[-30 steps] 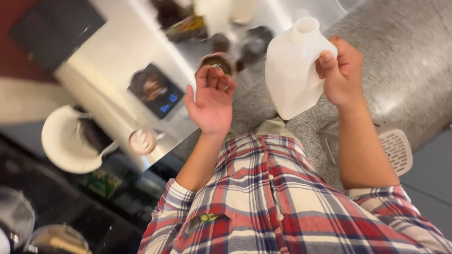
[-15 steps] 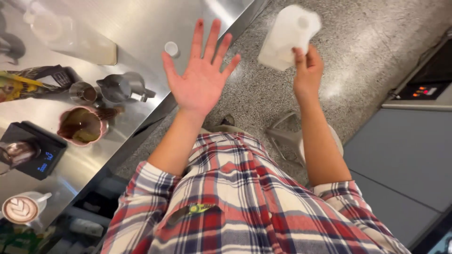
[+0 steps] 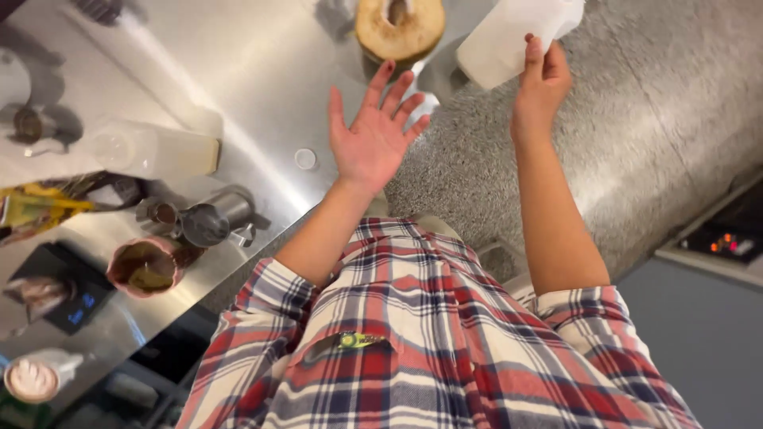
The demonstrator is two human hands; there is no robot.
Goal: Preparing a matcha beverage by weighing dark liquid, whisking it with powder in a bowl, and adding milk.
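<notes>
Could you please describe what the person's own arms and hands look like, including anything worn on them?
Both hands, left hand and right hand, are bare: no gloves, rings or watch visible. The forearms are uncovered; the plaid shirt, checked red, white and navy, has its sleeves rolled up near the elbows.

A brushed stainless-steel desk (image 3: 238, 71) fills the upper left of the frame, its surface throwing back a broad, soft glare from overhead light. A speckled grey stone floor (image 3: 636, 119) takes the upper right and centre, catching a paler sheen along one band. At the right edge sits a dark appliance panel (image 3: 727, 238) with small red and orange lights, above a flat grey-blue cabinet front (image 3: 699, 349). Dark shelving (image 3: 135, 381) lies under the desk at the lower left.
</notes>
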